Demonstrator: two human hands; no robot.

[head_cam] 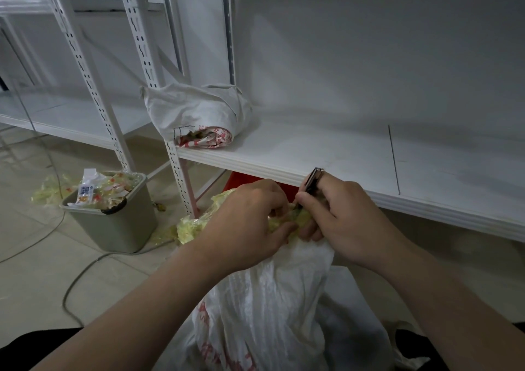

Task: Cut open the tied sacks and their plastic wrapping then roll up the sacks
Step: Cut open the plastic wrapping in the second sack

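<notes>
Shelf edge (255, 169) just beyond hands (250, 217) (346, 217), cutter (311, 182), wrapping (193, 228)

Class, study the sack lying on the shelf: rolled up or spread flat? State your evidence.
Rolled up. The sack on the shelf forms a compact bundle, and its near end shows layers wound around each other.

**One sack on the shelf, bin and scraps on the floor**

The white shelf board (326, 149) carries a single rolled sack (196, 112), lying at its left end by the upright, rolled end facing the front edge. Down on the tiled floor (28, 280) stands a grey bin (116, 226) stuffed with wrappers, yellow plastic scraps (48, 189) strewn beside it, and a cable (67, 289) snakes past.
</notes>
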